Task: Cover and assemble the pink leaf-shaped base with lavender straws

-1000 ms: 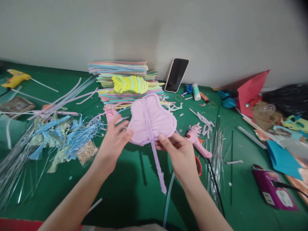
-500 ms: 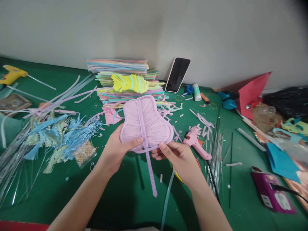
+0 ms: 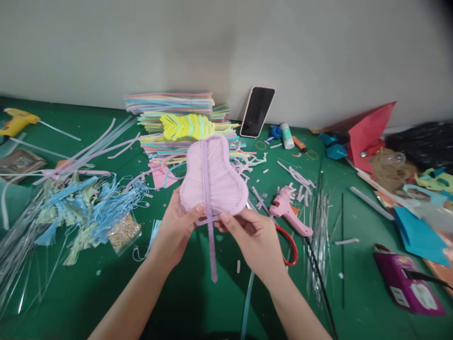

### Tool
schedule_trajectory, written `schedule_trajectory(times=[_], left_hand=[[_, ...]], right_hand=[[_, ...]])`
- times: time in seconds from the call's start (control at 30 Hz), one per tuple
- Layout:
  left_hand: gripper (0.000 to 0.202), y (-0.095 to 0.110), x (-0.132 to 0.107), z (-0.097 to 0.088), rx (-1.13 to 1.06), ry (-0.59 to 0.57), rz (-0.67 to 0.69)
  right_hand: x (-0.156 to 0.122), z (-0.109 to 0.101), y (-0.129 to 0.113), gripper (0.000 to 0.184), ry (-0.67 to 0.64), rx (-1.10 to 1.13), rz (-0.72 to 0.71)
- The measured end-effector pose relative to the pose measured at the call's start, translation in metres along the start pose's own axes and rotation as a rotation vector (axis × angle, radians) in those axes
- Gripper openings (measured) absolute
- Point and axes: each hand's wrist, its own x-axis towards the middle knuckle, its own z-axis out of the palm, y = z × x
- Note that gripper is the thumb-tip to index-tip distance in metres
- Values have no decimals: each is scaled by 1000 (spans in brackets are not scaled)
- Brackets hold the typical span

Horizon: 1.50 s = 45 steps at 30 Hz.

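A lilac fan shape made of pipe cleaners (image 3: 226, 182) is held up above the table, with a raised double strip down its middle and a thin stem hanging below. My left hand (image 3: 179, 226) grips its lower left edge, thumb on the face by the strip. With thumb in front and fingers behind, my right hand (image 3: 249, 238) pinches the lower right edge. Red-handled scissors (image 3: 293, 248) lie partly hidden behind my right hand. Just right of that hand rests a pink glue gun (image 3: 290, 212).
Bundles of pastel pipe cleaners (image 3: 170, 101) and a leaning phone (image 3: 257, 112) stand by the wall. Blue tassels (image 3: 116, 198), a bag of gold beads (image 3: 123, 231) and a yellow glue gun (image 3: 19, 122) lie left. A purple box with a cable (image 3: 406, 283) sits right.
The lilac fan has turned slightly and shifted a little left, both hands still on it. More of the scissors' red handle shows beside my right hand.
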Motion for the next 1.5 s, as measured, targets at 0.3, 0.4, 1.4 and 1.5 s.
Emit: schedule_trajectory(times=[0.3, 0.4, 1.4, 1.5], left_hand=[[70, -2, 10, -15, 48, 48, 59], [68, -2, 9, -15, 56, 18, 65], [26, -11, 13, -12, 151, 190, 98], [23, -11, 2, 11, 274, 140, 224]], right_hand=[[-4, -22, -19, 37, -19, -126, -94], [-5, -23, -27, 18, 113, -180, -100], [30, 3, 0, 22, 335, 702, 274], [32, 8, -3, 15, 335, 746, 288]])
